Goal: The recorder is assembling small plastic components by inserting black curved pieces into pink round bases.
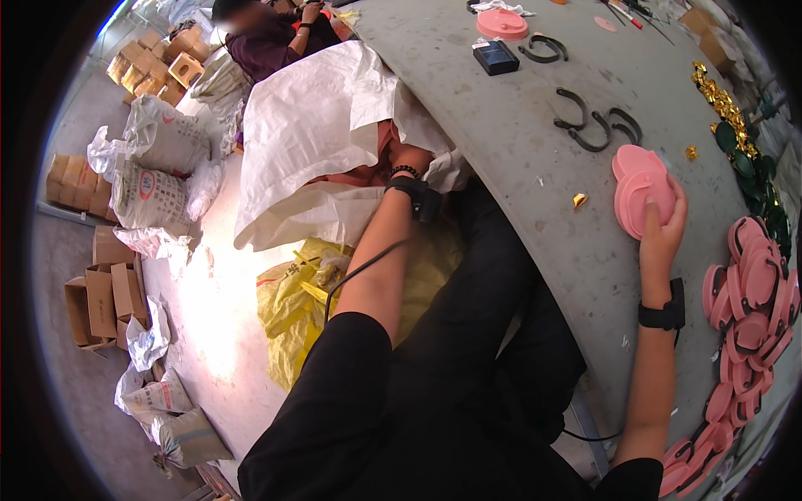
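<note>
My left hand point(411, 159) reaches into the mouth of a white woven sack point(309, 117) that holds salmon-pink pieces; its fingers are hidden inside. On the grey table point(535, 167), my right hand point(666, 230) is closed around a few pink rounded plastic pieces point(639, 188), lying one over another, with the thumb on top. Just beyond them lie several black curved handles point(595, 132). To the right of that hand, pink plastic pieces with black handles point(752, 284) are piled along the table.
Farther up the table are a black box point(495, 57), another black curved handle point(545, 50) and a pink round piece point(502, 24). Gold wrappers point(720, 100) and dark green pieces point(739, 154) line its right side. Yellow sacking point(292, 301) lies by my legs. A co-worker point(271, 42) sits beyond.
</note>
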